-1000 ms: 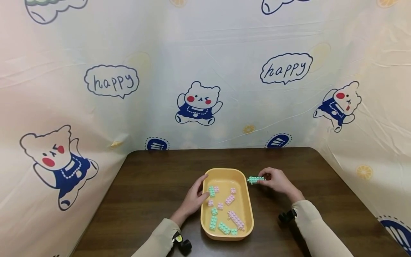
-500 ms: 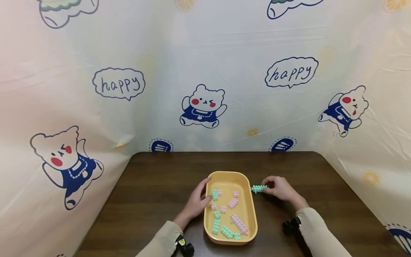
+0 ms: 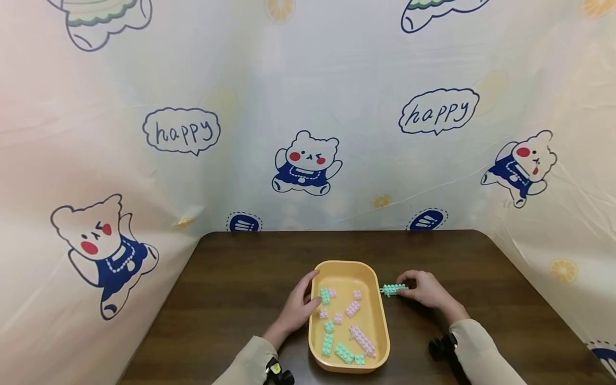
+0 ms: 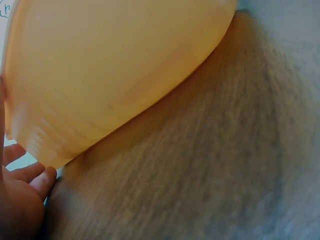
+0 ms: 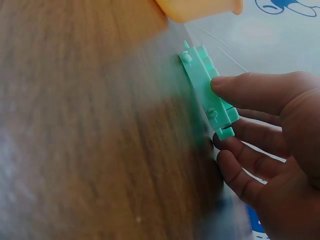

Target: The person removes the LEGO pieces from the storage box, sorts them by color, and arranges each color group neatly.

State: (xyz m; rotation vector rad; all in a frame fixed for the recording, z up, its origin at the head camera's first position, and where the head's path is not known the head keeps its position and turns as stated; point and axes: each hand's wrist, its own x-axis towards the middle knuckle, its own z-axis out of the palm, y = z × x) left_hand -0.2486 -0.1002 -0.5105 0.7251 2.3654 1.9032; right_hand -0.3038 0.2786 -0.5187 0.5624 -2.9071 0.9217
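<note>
A yellow tray (image 3: 350, 270) stands on the table with several green and pink toy bricks inside. My left hand (image 3: 299, 306) grips its left wall, with the thumb over the rim and the fingers along the outside. In the left wrist view, the tray's outer wall (image 4: 115, 65) fills the upper left, and part of the left hand (image 4: 25, 190) shows at its corner. To the tray's right, my right hand (image 3: 427, 290) pinches a long green toy brick (image 3: 392, 289) by its right end. The right wrist view shows the thumb on the green brick's side (image 5: 202, 82); its far end points towards the tray.
Among the bricks in the tray are a long pink brick (image 3: 362, 340), a green brick (image 3: 344, 352) and a smaller pink brick (image 3: 353, 308). Dark wooden tabletop (image 3: 231, 299) surrounds the tray. A printed cloth (image 3: 250, 160) hangs behind the table.
The whole scene has shifted right and down in the head view. Both hands keep their holds on the tray and the long green brick; little else differs.
</note>
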